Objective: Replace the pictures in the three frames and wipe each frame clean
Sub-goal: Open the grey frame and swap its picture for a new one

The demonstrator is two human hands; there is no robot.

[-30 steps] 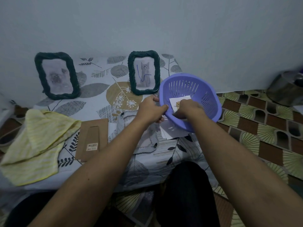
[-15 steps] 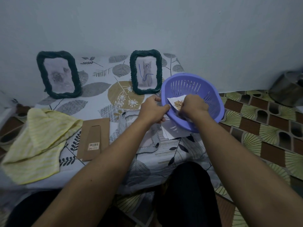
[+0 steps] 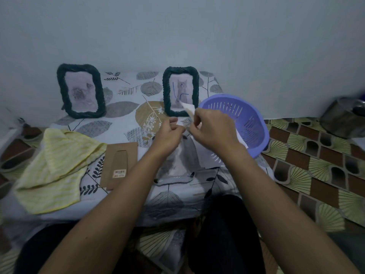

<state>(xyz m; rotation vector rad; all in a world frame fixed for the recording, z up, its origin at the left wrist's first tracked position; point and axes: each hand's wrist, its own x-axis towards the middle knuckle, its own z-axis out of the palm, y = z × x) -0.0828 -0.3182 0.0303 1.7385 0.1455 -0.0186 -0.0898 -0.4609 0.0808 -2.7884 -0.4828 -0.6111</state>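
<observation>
A: Where is the picture (image 3: pixel 187 108) now?
B: I see it pinched in my right hand (image 3: pixel 214 128), thumb against fingers, held up just left of the purple basket (image 3: pixel 256 117) and in front of the nearer standing frame (image 3: pixel 165 89).
A: And the left hand (image 3: pixel 168 135)?
B: Its fingers are curled at the picture's lower edge. Whether they grip, I can't tell. The third frame (image 3: pixel 177 167) lies flat below both hands, with the cardboard back (image 3: pixel 120 161) and the yellow cloth (image 3: pixel 57 165) to its left.

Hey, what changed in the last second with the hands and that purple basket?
The right hand lifted the small picture out of the purple basket, up and leftward, pinching it before the right frame. The left hand left the basket's rim and moved beside it. The left frame, yellow cloth and cardboard backing stayed put.
</observation>
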